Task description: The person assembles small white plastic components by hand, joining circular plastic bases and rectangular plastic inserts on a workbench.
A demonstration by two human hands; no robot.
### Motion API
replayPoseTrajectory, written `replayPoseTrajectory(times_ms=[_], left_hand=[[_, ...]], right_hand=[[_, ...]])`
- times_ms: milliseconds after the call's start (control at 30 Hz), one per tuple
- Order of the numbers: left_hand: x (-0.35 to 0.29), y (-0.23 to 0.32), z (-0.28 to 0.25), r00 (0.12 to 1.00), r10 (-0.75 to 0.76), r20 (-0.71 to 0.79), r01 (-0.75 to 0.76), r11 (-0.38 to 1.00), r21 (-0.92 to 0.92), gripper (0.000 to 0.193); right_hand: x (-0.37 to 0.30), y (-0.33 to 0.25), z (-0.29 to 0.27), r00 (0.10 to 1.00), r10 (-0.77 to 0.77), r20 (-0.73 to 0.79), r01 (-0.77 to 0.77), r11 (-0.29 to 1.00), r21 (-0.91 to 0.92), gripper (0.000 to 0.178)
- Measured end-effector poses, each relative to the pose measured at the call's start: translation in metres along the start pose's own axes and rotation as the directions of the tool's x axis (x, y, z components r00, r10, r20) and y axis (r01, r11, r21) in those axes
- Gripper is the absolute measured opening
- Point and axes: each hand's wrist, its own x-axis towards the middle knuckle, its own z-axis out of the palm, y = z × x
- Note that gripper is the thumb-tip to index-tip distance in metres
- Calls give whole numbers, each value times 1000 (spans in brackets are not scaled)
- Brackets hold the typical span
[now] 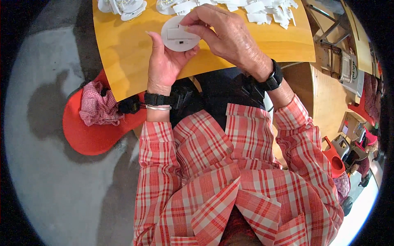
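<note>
A round white plastic disc [168, 43] rests in my left hand [163, 65], its thumb upright along the left side and its fingers curled under and around the lower right. A rectangular white cover [177, 33] lies across the disc's face, with a small black switch-like part [181, 42] in a slot below it. My right hand [227, 37] comes from the right, thumb and forefinger bent together at the cover's upper right. Those fingers hide part of the cover and the disc's rim.
Loose white rectangular pieces [258, 17] are heaped at the far side of the yellow tabletop [262, 45]. Several white discs [133, 9] are piled at the far left. Beside the table's left edge stands a red stool [88, 141] with pink checked cloth [96, 106] on it.
</note>
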Motion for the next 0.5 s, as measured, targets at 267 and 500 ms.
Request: replayPoseTrajectory(times_ms=[267, 500], left_hand=[[-1, 1, -1, 1000, 1, 3, -1, 999, 45, 72], [0, 1, -1, 1000, -4, 13, 3, 999, 48, 72]], right_hand=[[2, -3, -3, 994, 66, 89, -69, 997, 38, 12], [0, 1, 0, 999, 42, 23, -43, 998, 54, 13]])
